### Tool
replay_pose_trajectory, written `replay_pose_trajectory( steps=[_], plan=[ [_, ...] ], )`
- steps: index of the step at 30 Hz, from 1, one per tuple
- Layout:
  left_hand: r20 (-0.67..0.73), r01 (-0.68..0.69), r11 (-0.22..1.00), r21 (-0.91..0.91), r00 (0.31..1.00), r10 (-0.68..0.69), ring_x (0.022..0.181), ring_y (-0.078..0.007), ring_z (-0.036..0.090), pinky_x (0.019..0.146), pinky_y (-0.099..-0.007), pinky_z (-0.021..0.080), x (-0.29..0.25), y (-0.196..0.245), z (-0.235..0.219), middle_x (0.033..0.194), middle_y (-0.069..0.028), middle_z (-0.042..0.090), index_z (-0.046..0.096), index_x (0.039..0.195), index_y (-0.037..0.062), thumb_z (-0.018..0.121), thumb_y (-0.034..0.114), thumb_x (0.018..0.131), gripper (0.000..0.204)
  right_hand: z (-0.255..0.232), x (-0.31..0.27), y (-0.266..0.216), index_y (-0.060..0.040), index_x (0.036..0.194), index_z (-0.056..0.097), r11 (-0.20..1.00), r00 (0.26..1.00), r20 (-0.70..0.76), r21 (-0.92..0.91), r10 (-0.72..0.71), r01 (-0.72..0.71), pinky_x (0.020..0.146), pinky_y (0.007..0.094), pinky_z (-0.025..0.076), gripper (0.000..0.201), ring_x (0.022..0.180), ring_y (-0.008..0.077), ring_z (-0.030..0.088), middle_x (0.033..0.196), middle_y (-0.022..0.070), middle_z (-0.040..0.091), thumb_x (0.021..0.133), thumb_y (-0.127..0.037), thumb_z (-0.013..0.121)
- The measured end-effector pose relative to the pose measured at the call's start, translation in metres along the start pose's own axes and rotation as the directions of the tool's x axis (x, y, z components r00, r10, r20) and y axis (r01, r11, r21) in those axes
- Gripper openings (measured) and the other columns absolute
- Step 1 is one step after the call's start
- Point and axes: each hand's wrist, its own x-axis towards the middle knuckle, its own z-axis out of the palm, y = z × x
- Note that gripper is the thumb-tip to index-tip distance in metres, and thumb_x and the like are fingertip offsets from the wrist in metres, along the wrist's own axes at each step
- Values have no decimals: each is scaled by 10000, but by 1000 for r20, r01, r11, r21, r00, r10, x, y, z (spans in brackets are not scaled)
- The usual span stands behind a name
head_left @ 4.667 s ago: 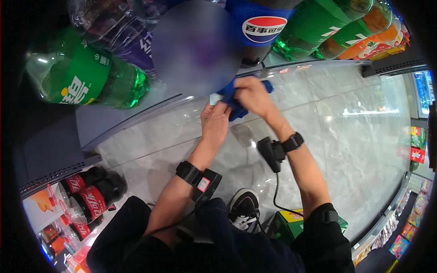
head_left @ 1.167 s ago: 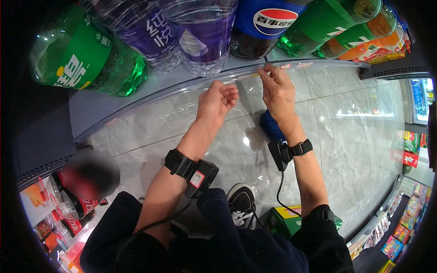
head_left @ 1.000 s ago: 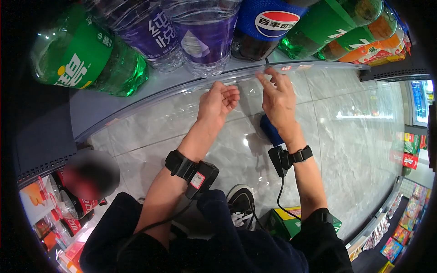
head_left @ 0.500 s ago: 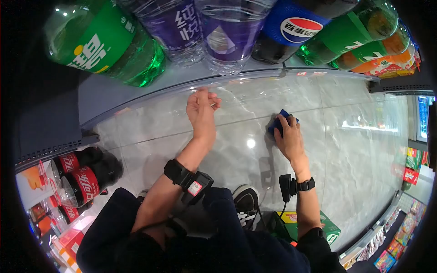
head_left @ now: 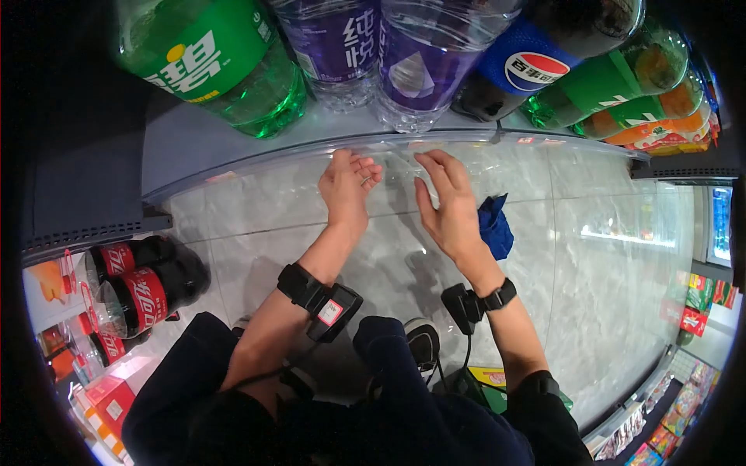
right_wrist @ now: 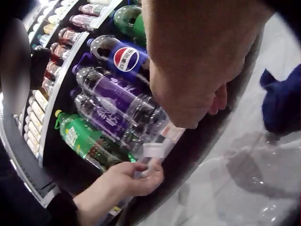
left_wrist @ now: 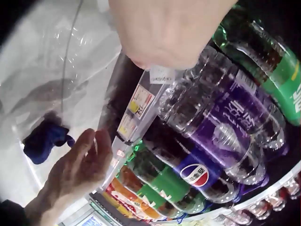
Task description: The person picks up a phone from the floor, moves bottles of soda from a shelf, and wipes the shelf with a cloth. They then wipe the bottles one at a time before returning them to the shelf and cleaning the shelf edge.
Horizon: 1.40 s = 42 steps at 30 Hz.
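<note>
My left hand (head_left: 347, 194) is at the front edge of the low shelf (head_left: 210, 159), its fingers curled. It pinches a small white paper label (right_wrist: 153, 150), which also shows below the hand in the left wrist view. My right hand (head_left: 449, 203) is held a little to the right, near the same edge, fingers loosely bent with nothing between them. A crumpled dark blue cloth (head_left: 496, 227) lies on the floor to the right of the right hand. Printed price tags (left_wrist: 139, 104) sit in the clear strip along the shelf edge.
Large drink bottles line the shelf: a green one (head_left: 233, 70), two purple-labelled water bottles (head_left: 423, 74), a blue Pepsi (head_left: 528, 58) and more at the right. Cola bottles (head_left: 148, 291) stand low at the left. A green box (head_left: 491, 387) is by my shoe (head_left: 420, 342).
The blue cloth, worked by both hands at first, lies on the floor now. My right hand pressed it half a second ago, then came back up toward the shelf edge. The view shifted left.
</note>
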Motion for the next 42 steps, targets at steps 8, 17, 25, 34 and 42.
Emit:
replay_pose_trajectory(
  steps=[8, 17, 25, 34, 42],
  plan=[
    [68, 9, 1000, 15, 998, -10, 666, -202, 574, 597, -305, 466, 5, 4, -15, 787, -135, 563, 480, 848, -32, 465, 249, 842, 281, 29, 8, -8, 19, 1122, 485, 998, 998, -4, -16, -66, 66, 827, 374, 411, 405, 972, 338, 470, 1105, 189, 452, 721, 45, 543],
    [222, -64, 998, -13, 973, 66, 696, -180, 563, 630, -291, 452, 6, -4, -28, 808, -116, 571, 499, 886, -2, 393, 175, 876, 207, 39, 5, -16, -68, 1165, 496, 993, 991, 64, 2, -117, 117, 714, 362, 433, 484, 853, 312, 505, 956, 162, 472, 699, 59, 532],
    [225, -46, 998, -50, 973, 56, 692, -180, 552, 631, -298, 443, 5, -2, -24, 802, -107, 560, 500, 875, 8, 402, 168, 862, 188, 24, -1, -10, -23, 1117, 488, 999, 1000, 29, 54, -2, 0, 695, 376, 444, 466, 816, 328, 523, 975, 161, 480, 661, 54, 541],
    [178, 21, 999, 47, 984, -29, 684, -176, 547, 639, -300, 437, 3, 2, -21, 798, -114, 559, 492, 868, 14, 426, 215, 848, 213, -34, -83, 30, -19, 991, 524, 765, 955, -72, -583, 289, -275, 816, 371, 396, 340, 935, 332, 478, 1019, 155, 494, 662, 42, 589],
    [244, -82, 993, 80, 968, 60, 716, -157, 529, 695, -298, 419, 6, -8, -29, 849, -91, 572, 469, 857, 35, 381, 228, 865, 212, 11, -8, -14, -91, 1268, 365, 987, 967, 223, 80, 121, -142, 653, 391, 458, 533, 751, 322, 562, 902, 170, 532, 764, -9, 514]
  ],
)
